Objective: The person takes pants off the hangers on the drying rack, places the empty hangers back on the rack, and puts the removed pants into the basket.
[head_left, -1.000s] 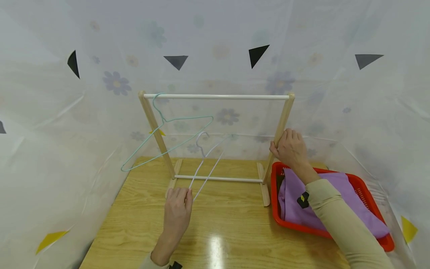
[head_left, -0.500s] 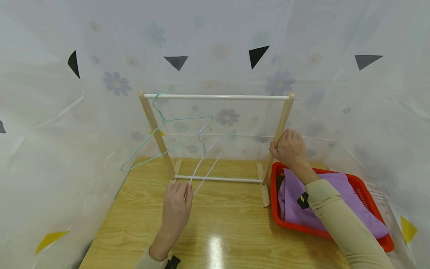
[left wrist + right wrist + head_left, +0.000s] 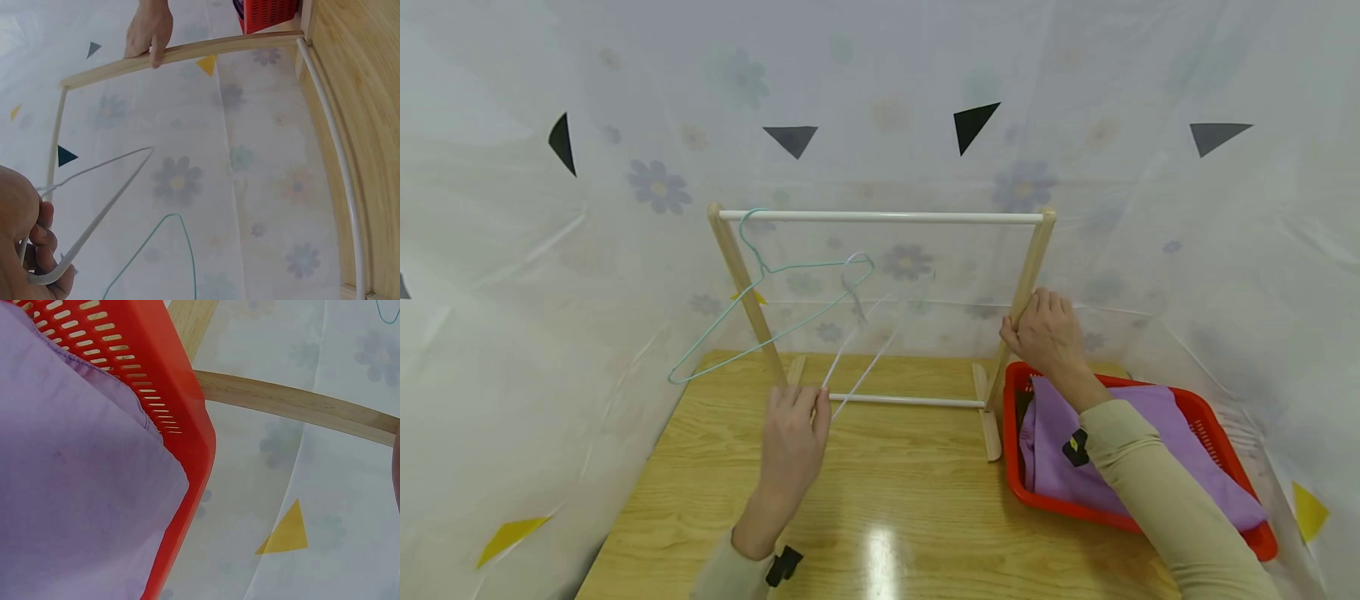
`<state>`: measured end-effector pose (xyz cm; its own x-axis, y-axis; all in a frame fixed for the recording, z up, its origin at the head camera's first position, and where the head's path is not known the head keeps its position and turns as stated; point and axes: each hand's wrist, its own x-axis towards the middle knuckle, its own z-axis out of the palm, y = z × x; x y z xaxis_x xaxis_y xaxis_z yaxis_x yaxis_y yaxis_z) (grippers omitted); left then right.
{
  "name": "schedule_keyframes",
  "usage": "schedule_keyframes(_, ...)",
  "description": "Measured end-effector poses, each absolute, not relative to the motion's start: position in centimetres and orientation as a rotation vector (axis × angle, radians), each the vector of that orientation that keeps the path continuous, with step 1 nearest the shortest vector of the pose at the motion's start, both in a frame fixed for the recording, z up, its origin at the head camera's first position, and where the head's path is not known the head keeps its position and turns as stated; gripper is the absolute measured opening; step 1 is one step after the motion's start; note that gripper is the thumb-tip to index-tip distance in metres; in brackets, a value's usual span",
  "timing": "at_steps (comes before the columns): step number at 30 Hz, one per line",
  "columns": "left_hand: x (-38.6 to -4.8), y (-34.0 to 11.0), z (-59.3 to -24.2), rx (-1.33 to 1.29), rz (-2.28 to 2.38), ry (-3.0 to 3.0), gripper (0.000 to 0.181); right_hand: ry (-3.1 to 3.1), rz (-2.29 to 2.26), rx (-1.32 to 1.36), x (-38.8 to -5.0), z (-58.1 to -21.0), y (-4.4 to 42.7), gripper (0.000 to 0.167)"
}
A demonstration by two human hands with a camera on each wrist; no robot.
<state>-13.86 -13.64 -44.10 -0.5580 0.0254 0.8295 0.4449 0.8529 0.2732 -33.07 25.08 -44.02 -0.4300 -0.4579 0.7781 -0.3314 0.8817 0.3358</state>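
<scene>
My left hand (image 3: 793, 437) grips one end of a pale white clothes hanger (image 3: 874, 363). The hanger's hook points up and away, below the white top rail (image 3: 880, 217) of a small wooden clothes rack and apart from it. In the left wrist view, curled fingers wrap the hanger's (image 3: 100, 217) corner. My right hand (image 3: 1047, 337) holds the rack's right post (image 3: 1028, 267), thumb on the near side. A mint green hanger (image 3: 812, 265) hangs by its hook at the rail's left end. The right wrist view shows only a sliver of the right hand at its edge.
A red plastic basket (image 3: 1012, 467) with folded purple cloth (image 3: 1067, 475) stands right of the rack, under my right forearm. The rack's lower bar (image 3: 910, 400) runs just above the wooden table (image 3: 700, 500). Flower-patterned sheeting (image 3: 880, 125) encloses the back and sides.
My left hand has risen slightly and moved toward the rack, and the white hanger's hook has come up nearer the top rail. The right hand stays on the post.
</scene>
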Motion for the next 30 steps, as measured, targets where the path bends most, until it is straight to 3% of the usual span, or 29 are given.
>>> schedule_keyframes(17, -16.0, -13.7, -40.8, -0.347, -0.501, -2.052, 0.014, -2.056, -0.153, 0.567, -33.1, -44.0, 24.8, 0.063)
schedule_keyframes(23, -17.0, -13.4, -39.8, -0.361, -0.481, -2.069, 0.018, -2.029, -0.142, 0.58, -33.1, -44.0, 24.8, 0.051)
schedule_keyframes(30, -18.1, -12.9, -38.7, -0.372, -0.455, -2.091, 0.018, -2.03, -0.116, 0.577, -33.2, -44.0, 24.9, 0.049)
